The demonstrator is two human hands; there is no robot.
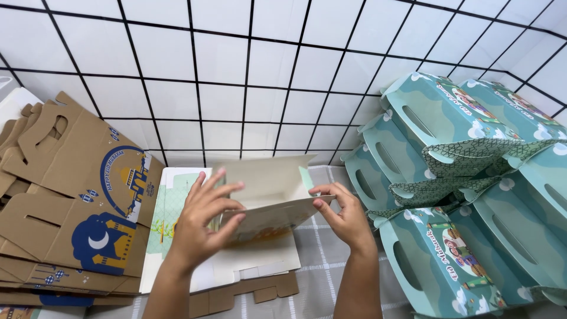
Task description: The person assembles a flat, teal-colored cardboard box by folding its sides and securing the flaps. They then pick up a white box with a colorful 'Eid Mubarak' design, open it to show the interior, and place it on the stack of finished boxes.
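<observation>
Both hands hold a partly folded cardboard box blank [267,195], cream inside with a green printed outside, above the table's middle. My left hand [204,221] grips its left side with fingers spread over the panel. My right hand [345,215] pinches the right edge of the front flap with thumb and fingers. The box's back panel stands upright while the front panel tilts toward me.
A stack of flat white and green blanks [177,236] lies under the hands on a grey checked cloth [319,266]. Flat brown printed cartons [77,195] are piled at the left. Several assembled teal carry boxes [455,177] are heaped at the right. A white tiled wall [236,71] stands behind.
</observation>
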